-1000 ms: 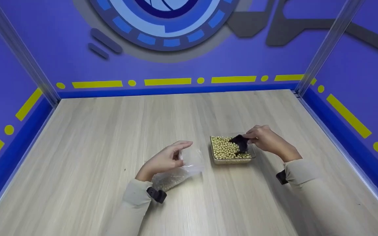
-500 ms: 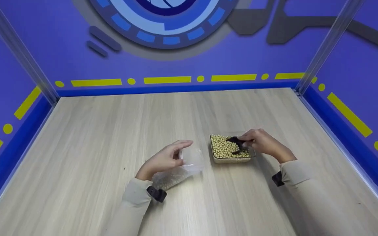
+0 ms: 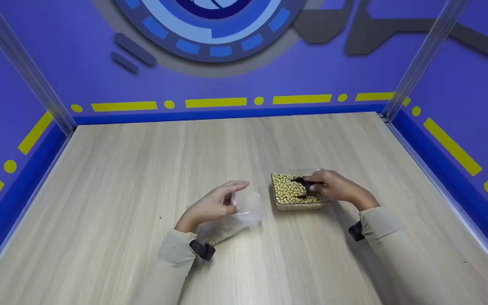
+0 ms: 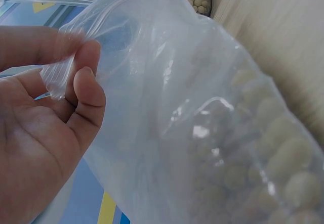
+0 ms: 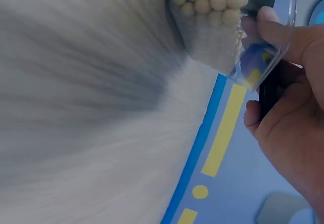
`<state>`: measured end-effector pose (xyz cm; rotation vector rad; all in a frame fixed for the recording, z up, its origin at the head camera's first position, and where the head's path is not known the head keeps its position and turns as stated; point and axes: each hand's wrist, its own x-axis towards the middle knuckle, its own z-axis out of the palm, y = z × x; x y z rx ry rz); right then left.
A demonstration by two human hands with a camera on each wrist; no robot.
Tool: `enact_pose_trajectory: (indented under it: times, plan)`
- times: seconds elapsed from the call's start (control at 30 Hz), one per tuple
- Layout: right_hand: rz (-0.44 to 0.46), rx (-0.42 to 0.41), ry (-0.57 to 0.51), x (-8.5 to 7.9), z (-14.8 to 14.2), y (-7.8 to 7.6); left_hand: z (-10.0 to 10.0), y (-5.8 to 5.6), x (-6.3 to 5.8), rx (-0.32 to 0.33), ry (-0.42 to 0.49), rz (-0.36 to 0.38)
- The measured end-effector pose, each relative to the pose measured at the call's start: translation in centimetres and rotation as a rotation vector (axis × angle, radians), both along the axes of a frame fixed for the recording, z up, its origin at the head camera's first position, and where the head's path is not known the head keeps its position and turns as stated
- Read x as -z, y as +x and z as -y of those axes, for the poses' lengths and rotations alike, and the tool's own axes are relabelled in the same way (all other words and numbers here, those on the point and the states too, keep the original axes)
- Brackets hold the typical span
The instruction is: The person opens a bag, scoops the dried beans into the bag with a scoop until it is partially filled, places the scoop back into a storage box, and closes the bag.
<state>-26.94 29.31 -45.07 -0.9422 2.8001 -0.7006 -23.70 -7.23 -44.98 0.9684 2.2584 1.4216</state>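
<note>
My left hand [image 3: 208, 206] holds the mouth of a clear zip bag [image 3: 250, 208] that lies on the table. In the left wrist view, curled fingers grip the bag's zip edge [image 4: 76, 47], and pale round beans [image 4: 288, 158] fill its lower part. To the right stands a clear rectangular container [image 3: 299, 207] of yellowish beans [image 3: 285, 188]. My right hand [image 3: 339, 186] grips a black scoop [image 3: 302, 183] at the container's right side, its front end dug into the beans. In the right wrist view, the container wall partly covers the fingers round the dark handle [image 5: 270, 90].
The wooden table [image 3: 134, 169] carries the bag and container close together near its middle. Blue printed panels [image 3: 235, 84] enclose the back and both sides, with metal posts [image 3: 417, 59] at the corners.
My right hand has lowered the scoop and pushed it leftward, deeper into the beans. My left hand and the bag have stayed in place.
</note>
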Motion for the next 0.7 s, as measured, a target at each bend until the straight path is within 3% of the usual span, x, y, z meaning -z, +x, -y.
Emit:
enact_pose_trajectory:
  times: [0.33, 0.7]
  plan:
    - [0.018, -0.013, -0.098, 0.5, -0.9, -0.3, 0.0, 0.0, 0.0, 0.002, 0.002, 0.01]
    - [0.042, 0.026, -0.123, 0.6, -1.1, -0.3, 0.1, 0.0, -0.1, 0.001, 0.0, 0.005]
